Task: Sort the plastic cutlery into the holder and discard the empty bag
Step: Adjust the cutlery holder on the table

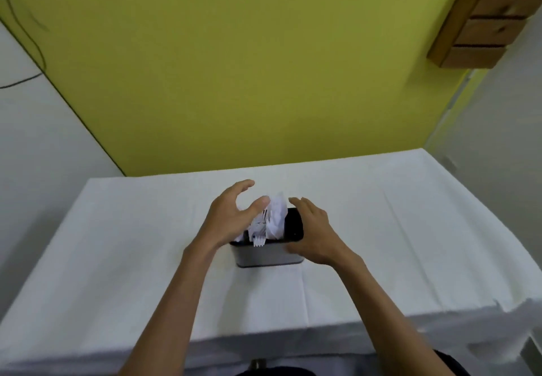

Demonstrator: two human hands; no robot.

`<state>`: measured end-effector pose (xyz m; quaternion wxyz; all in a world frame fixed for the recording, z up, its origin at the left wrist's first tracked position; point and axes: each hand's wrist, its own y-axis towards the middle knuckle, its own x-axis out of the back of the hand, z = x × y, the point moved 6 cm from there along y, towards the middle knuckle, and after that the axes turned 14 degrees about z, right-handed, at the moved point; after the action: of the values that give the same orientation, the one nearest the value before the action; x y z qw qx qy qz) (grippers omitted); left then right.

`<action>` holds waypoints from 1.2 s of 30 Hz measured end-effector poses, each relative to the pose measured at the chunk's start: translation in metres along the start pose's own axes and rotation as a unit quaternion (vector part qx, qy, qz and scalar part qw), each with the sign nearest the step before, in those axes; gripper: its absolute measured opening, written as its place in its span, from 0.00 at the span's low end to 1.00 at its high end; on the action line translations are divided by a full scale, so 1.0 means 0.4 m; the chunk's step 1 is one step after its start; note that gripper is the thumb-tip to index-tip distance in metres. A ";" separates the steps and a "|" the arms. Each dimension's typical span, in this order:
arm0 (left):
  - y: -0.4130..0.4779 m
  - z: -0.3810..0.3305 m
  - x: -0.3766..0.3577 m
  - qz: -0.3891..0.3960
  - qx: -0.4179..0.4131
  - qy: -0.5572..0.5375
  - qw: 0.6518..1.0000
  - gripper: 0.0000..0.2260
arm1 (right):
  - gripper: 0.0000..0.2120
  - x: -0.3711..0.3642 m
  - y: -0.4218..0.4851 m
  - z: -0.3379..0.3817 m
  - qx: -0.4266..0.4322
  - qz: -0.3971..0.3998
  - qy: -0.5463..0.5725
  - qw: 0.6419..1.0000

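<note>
A grey cutlery holder [265, 255] with a black inside stands in the middle of the white-clothed table [410, 243]. A crumpled clear bag [277, 214] with white plastic cutlery [259, 239] sticks out of its left part. My left hand [231, 217] hovers over the holder's left end, fingers spread and gently curved, thumb close to the bag. At the holder's right end is my right hand [315, 235], its fingers straight along the rim and its thumb against the front wall. Neither hand holds anything that I can make out.
The table stands against a yellow-green wall [234, 67]. A wooden shelf unit [484, 23] hangs at the upper right. Bare white cloth lies all around the holder, and the table's front edge runs close below my forearms.
</note>
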<state>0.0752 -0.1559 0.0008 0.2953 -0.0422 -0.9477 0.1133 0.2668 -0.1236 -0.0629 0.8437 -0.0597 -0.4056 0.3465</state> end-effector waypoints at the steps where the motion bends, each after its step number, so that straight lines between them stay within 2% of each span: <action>1: -0.006 0.056 0.022 0.032 0.024 -0.034 0.999 0.36 | 0.48 -0.014 0.029 0.013 -0.003 0.009 -0.025 1.000; 3: -0.010 0.116 0.001 0.113 0.044 -0.037 0.992 0.48 | 0.47 -0.021 0.054 -0.010 -0.016 0.013 -0.056 0.998; 6: -0.016 0.199 -0.015 0.175 0.052 -0.014 0.983 0.39 | 0.41 -0.038 0.098 -0.003 -0.008 0.010 -0.067 0.998; 9: -0.008 0.223 -0.039 0.186 0.009 -0.012 0.982 0.42 | 0.34 -0.044 0.113 0.002 -0.001 -0.006 -0.065 0.998; 11: 0.007 0.225 -0.053 0.165 -0.020 -0.021 0.986 0.41 | 0.31 -0.056 0.111 -0.010 -0.003 -0.013 -0.074 0.997; 13: 0.025 0.232 -0.061 0.133 -0.044 -0.034 0.990 0.31 | 0.30 -0.059 0.110 -0.012 -0.004 -0.023 -0.085 0.996; 15: 0.040 0.247 -0.063 0.109 -0.049 -0.038 0.992 0.26 | 0.31 -0.055 0.110 -0.008 -0.008 -0.016 -0.103 0.995; 23: 0.124 0.223 0.035 0.064 -0.018 0.002 0.998 0.33 | 0.33 0.062 0.187 0.069 -0.012 0.011 -0.177 0.984; 29: 0.289 0.176 0.136 0.052 0.012 0.035 0.998 0.32 | 0.40 0.176 0.359 0.111 -0.002 -0.001 -0.155 0.988; 36: 0.384 0.223 0.144 0.058 0.047 0.026 0.997 0.36 | 0.41 0.173 0.471 0.093 -0.012 0.014 -0.145 0.989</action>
<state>-0.0210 -0.0151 -0.0758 0.3139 -0.0866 -0.9295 0.1735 0.1685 0.0554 -0.0656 0.7702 -0.0250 -0.5268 0.3587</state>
